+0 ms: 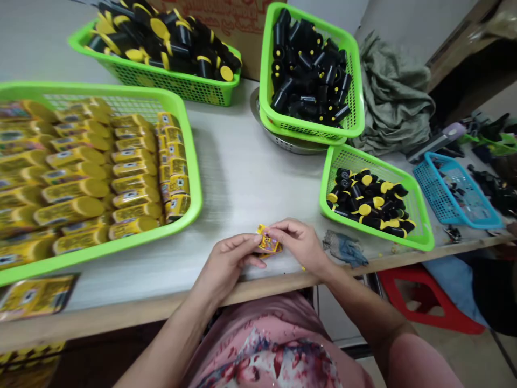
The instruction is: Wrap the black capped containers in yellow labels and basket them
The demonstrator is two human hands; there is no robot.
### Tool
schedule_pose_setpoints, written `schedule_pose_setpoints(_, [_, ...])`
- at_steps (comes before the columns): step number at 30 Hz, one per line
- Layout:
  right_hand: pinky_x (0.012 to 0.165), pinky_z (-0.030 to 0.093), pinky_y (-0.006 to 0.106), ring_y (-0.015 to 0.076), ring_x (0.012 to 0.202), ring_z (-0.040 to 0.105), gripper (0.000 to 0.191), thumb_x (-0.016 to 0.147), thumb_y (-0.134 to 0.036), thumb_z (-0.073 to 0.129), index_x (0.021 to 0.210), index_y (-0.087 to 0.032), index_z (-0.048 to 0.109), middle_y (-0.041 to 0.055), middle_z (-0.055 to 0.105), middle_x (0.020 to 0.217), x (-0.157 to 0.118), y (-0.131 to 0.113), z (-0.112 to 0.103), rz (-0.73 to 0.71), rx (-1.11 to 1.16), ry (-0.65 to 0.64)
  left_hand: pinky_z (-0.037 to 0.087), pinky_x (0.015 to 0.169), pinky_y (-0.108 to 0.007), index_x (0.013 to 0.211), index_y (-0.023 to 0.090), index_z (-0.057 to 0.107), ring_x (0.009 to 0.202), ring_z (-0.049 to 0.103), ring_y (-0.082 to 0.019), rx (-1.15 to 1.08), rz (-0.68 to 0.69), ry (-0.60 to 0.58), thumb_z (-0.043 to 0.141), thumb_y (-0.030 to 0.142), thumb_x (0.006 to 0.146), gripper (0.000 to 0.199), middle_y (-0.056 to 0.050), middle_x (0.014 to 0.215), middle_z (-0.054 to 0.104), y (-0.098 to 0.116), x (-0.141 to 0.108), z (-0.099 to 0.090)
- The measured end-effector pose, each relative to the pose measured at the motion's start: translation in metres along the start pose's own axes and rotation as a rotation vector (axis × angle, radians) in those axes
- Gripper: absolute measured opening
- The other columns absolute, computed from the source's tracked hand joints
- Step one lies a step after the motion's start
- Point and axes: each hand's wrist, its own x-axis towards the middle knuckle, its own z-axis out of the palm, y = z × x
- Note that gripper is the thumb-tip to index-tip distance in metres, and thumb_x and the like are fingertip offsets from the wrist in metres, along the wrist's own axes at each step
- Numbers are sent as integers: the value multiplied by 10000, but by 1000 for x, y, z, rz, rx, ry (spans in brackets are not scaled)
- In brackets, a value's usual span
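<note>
Near the table's front edge, a small yellow printed wrapper (269, 242) is pinched between my two hands. My left hand (234, 257) holds its left side between thumb and fingers. The fingers of my right hand (301, 242) grip its upper right part. Whether anything sits inside the wrapper cannot be made out. To the left, a large green basket (191, 161) holds rows of yellow-wrapped cylinders (83, 172). On the right, a smaller green basket (424, 226) contains short black pieces with yellow caps (365, 208).
Behind stand a green basket of black-and-yellow pieces (161, 78) and a green basket of black tubes (266, 70) on a metal colander (291, 144). A blue rag (347, 249), grey cloth (393, 91), blue basket (440, 207) and red stool (440, 312) are at right. Flat yellow wrappers (34, 296) lie front left.
</note>
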Motion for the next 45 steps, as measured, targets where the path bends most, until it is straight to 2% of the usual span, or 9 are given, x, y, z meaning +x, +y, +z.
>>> schedule_pose_setpoints(4, [831, 569, 325, 167, 860, 698, 288, 873, -386, 647, 1108, -228, 700, 46, 755, 993, 0, -32, -47, -263, -341, 46, 527, 471, -161, 592, 164, 768, 495, 619, -95, -28, 64, 109, 968, 324, 413, 312, -23, 640, 744, 0, 0, 1])
schedule_pose_setpoints(7, [870, 542, 367, 194, 864, 684, 196, 909, -337, 590, 1011, -209, 699, 67, 746, 988, 26, -56, -115, -309, -786, 410, 575, 561, -190, 600, 172, 771, 595, 676, -131, -27, 58, 105, 974, 312, 396, 320, -31, 678, 763, -1, -1, 4])
schedule_pose_setpoints(10, [879, 514, 423, 278, 931, 678, 215, 818, -269, 685, 1001, -155, 677, 139, 737, 984, 64, -60, -177, 10, -1245, 545, 604, 697, -245, 649, 179, 787, 659, 715, -160, -24, 51, 93, 971, 347, 409, 346, -37, 712, 779, -3, -1, 5])
schedule_pose_setpoints(14, [852, 502, 455, 363, 995, 677, 301, 820, -249, 675, 1055, -63, 668, 253, 713, 1034, 92, -41, -209, 399, -1526, 412, 585, 747, -274, 654, 182, 786, 680, 731, -183, -49, 107, 127, 951, 423, 452, 356, -42, 714, 783, -7, -1, 2])
schedule_pose_setpoints(17, [862, 501, 472, 364, 1011, 670, 277, 849, -215, 610, 1062, -52, 675, 256, 703, 1046, 86, -33, -206, 329, -1486, 450, 551, 697, -243, 658, 184, 784, 660, 708, -158, -1, 162, 102, 944, 384, 490, 306, -38, 727, 787, -10, -2, -2])
schedule_pose_setpoints(21, [816, 537, 413, 251, 866, 671, 307, 851, -291, 627, 1119, -148, 673, 122, 702, 979, 53, -46, -176, -53, -1076, 525, 549, 738, -260, 653, 203, 784, 724, 720, -174, 27, 174, 52, 936, 324, 534, 228, -31, 750, 793, -12, -2, -4])
schedule_pose_setpoints(26, [848, 569, 339, 187, 924, 695, 304, 880, -384, 665, 1141, -230, 692, 63, 724, 1076, 15, -68, -102, -172, -403, -135, 543, 887, -324, 740, 219, 809, 838, 737, -205, 48, 172, -9, 916, 304, 599, 196, -42, 856, 808, -14, -2, -6])
schedule_pose_setpoints(29, [933, 562, 336, 183, 1033, 694, 281, 872, -352, 695, 1119, -217, 696, 65, 737, 1130, 13, -65, -75, -139, -218, -315, 538, 884, -323, 744, 213, 812, 852, 732, -211, 82, 171, -9, 914, 305, 592, 205, -53, 879, 809, -15, -3, -7])
schedule_pose_setpoints(45, [834, 585, 322, 175, 905, 698, 323, 862, -386, 702, 1128, -202, 707, 61, 742, 1054, 19, -43, -49, -87, -263, -308, 519, 645, -235, 781, 207, 821, 635, 659, -128, -48, 120, -83, 906, 293, 582, 233, -29, 743, 785, -10, -1, -1])
